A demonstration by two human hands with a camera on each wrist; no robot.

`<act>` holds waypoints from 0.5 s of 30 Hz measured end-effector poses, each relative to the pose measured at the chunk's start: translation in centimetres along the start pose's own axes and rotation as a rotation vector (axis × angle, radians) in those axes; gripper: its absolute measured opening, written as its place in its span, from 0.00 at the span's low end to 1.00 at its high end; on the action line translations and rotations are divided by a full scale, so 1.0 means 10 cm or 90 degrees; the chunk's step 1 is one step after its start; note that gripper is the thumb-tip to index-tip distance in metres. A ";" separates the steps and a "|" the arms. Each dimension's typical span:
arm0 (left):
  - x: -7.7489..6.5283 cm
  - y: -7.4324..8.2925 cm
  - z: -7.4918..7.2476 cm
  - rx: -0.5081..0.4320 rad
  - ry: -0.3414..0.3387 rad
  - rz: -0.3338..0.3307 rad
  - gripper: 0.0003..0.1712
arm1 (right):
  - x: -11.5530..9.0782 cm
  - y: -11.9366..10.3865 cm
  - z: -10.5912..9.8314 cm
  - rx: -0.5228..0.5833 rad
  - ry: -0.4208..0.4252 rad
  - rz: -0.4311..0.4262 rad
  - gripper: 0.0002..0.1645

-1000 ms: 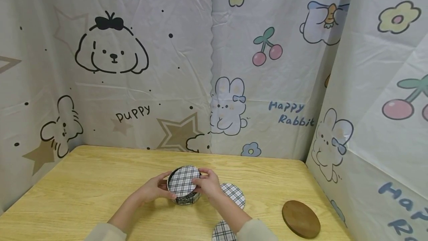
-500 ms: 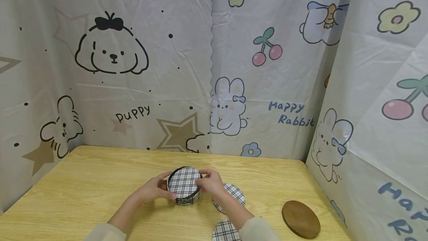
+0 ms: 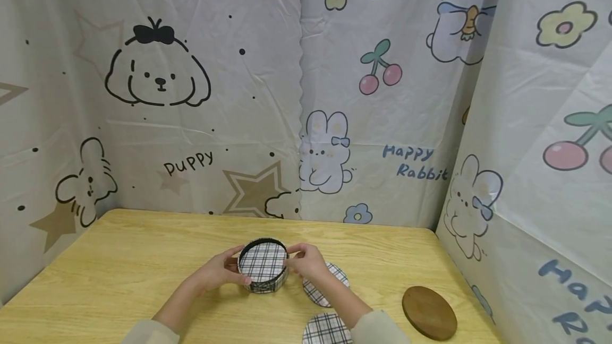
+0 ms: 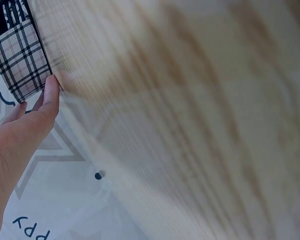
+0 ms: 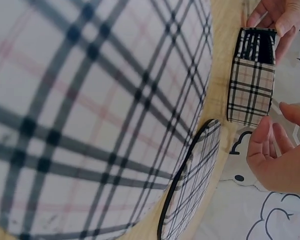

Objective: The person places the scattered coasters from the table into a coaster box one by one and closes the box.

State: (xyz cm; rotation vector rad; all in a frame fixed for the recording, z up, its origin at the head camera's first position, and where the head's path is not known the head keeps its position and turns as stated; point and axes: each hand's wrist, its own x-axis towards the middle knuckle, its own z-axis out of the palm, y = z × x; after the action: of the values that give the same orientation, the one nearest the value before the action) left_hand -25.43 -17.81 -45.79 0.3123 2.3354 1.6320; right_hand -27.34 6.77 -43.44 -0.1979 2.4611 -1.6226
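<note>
Black, white and beige check all over the round holder [image 3: 274, 284], which sits on the yellow wood-grain table [image 3: 158, 243] right between the two hands. It's a squat drum, wider than it is tall, so its wide way runs along the tabletop and its short axis goes up through the mouth, which faces the ceiling. There's a cut-out [image 5: 257, 45] in the wall on the person's side, with stacked edges showing through it — several, but too small for me to count. Top coaster [image 3: 263, 261] in there lies plaid side up, with the dark inner wall showing above it at the back. Left hand [image 3: 217, 271] has hold of the holder's left side, thumb at the front and fingers round the back. Right hand [image 3: 306, 263] is at the opposite edge, fingers loosely bent with a gap between the tips, and from the right wrist view I don't see it pinching anything; a fingertip looks to be touching the rim. Count so far: one holder, two hands, two loose plaid coasters lying flat on the table — a far coaster [image 3: 314, 293] partly under the right forearm and a near coaster [image 3: 326, 329] cut off by the bottom edge — plus one brown wooden disc [image 3: 429, 313], flat and well apart on the right.
</note>
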 end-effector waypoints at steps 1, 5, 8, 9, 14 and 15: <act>0.00 0.00 0.00 -0.002 -0.001 0.000 0.57 | 0.00 0.01 -0.01 -0.011 0.000 -0.006 0.18; -0.01 0.00 0.00 -0.004 -0.010 0.005 0.57 | -0.01 0.06 -0.06 -0.016 -0.005 -0.017 0.18; -0.02 0.01 0.00 -0.003 -0.007 0.004 0.57 | -0.02 0.09 -0.13 -0.005 0.001 -0.014 0.19; -0.02 0.01 -0.01 -0.003 -0.005 0.003 0.57 | -0.02 0.10 -0.15 -0.007 0.005 -0.013 0.20; -0.02 0.03 0.00 -0.001 0.001 -0.007 0.57 | -0.05 0.19 -0.31 -0.043 0.031 -0.005 0.21; -0.02 0.03 0.00 0.001 0.001 -0.010 0.58 | -0.06 0.20 -0.34 -0.047 0.036 -0.001 0.21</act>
State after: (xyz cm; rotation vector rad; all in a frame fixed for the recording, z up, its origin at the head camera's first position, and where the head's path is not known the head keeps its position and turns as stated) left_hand -25.23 -17.77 -45.46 0.2928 2.3355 1.6237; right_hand -27.53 10.73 -43.96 -0.1678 2.5658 -1.5599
